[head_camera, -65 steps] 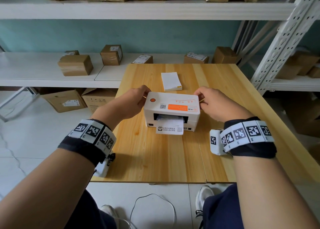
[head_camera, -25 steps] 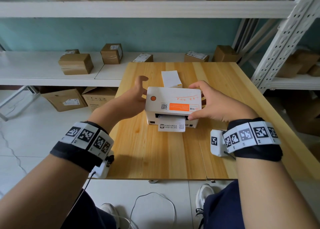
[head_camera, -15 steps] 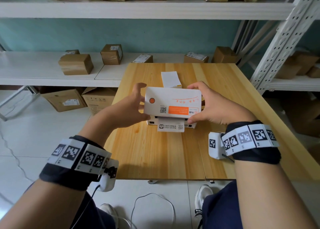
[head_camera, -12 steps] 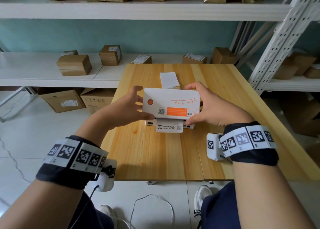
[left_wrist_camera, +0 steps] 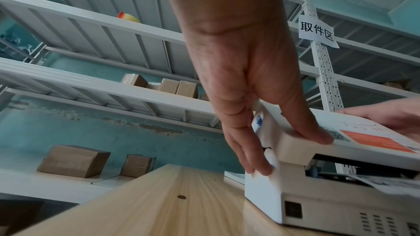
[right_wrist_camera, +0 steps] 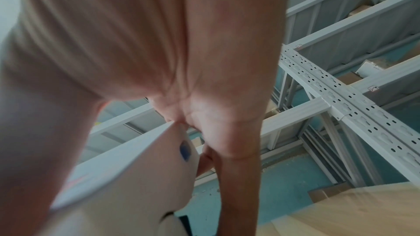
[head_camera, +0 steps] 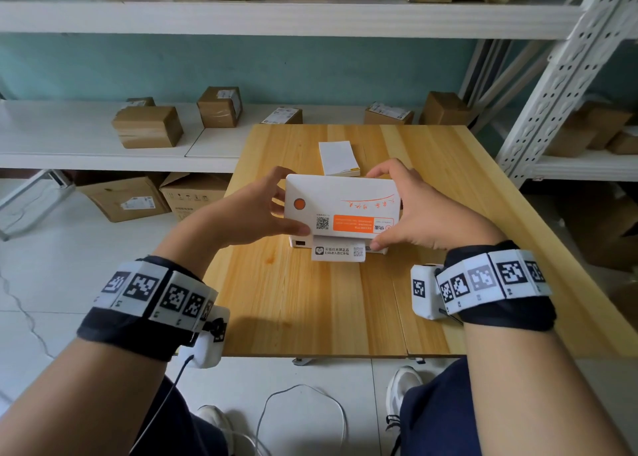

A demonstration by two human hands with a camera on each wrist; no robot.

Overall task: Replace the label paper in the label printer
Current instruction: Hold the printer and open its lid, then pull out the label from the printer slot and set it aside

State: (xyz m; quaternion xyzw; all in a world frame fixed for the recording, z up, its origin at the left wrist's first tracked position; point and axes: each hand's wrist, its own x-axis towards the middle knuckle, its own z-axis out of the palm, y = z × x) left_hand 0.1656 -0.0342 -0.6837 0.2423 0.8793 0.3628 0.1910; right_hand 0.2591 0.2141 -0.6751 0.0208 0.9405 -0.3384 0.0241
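Note:
The white label printer [head_camera: 340, 245] sits mid-table with its lid [head_camera: 341, 207] swung up and tilted toward me. My left hand [head_camera: 281, 203] grips the lid's left edge, thumb on the front face, fingers behind. On the lid's right edge my right hand [head_camera: 400, 210] grips the same way. A printed label [head_camera: 338, 253] sticks out of the front slot. A stack of fresh label paper [head_camera: 337, 158] lies behind the printer. In the left wrist view the left hand [left_wrist_camera: 284, 150] pinches the lid [left_wrist_camera: 363, 143] above the printer base [left_wrist_camera: 318, 204]. The right wrist view is blurred, showing palm and lid side [right_wrist_camera: 145, 177].
The wooden table [head_camera: 310, 310] has bare surface in front of the printer. White shelves [head_camera: 86, 134] with cardboard boxes [head_camera: 148, 125] run along the back and left. A perforated metal rack post [head_camera: 552, 86] stands at the right. A cable [head_camera: 303, 407] lies on the floor.
The lid went from shut to raised. Both hands moved from the printer's side latches to the lid's edges and tipped it up toward me.

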